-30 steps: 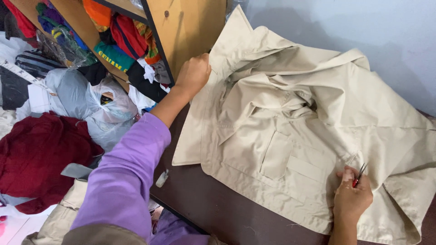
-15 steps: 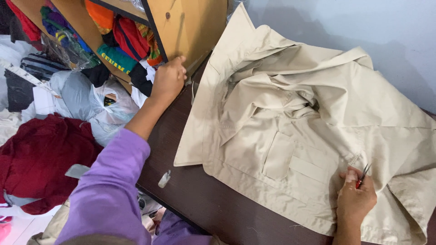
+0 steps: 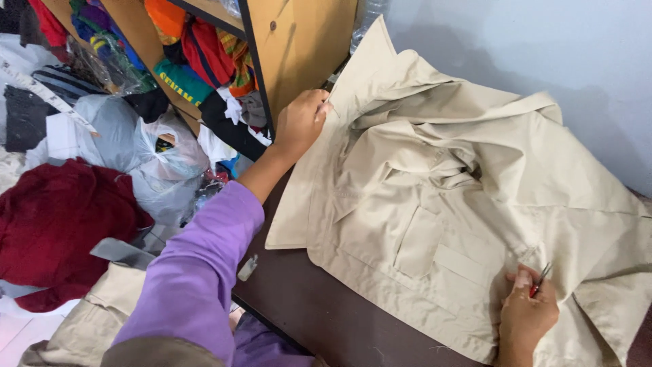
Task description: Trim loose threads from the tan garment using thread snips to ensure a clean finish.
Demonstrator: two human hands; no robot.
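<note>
A beige shirt [image 3: 468, 204] lies spread on a dark brown table [image 3: 305, 306], collar toward the wall and a flapped pocket facing up. My left hand [image 3: 299, 122], on a purple-sleeved arm, is pinched on a thin thread [image 3: 331, 109] at the shirt's left edge, beside the wooden shelf. My right hand [image 3: 526, 316] rests on the shirt's lower right and holds small thread snips [image 3: 540, 278], their metal tips pointing up.
A wooden shelf unit [image 3: 299, 41] stuffed with colourful folded clothes stands at the table's far left corner. Below it on the floor lie plastic bags [image 3: 156, 163], a dark red garment [image 3: 61, 224] and other cloth. A pale blue wall [image 3: 543, 47] backs the table.
My left hand went out toward the shelf, away from the shirt's edge, and has now come back to that edge with its fingers pinched. The right hand stayed put with the snips.
</note>
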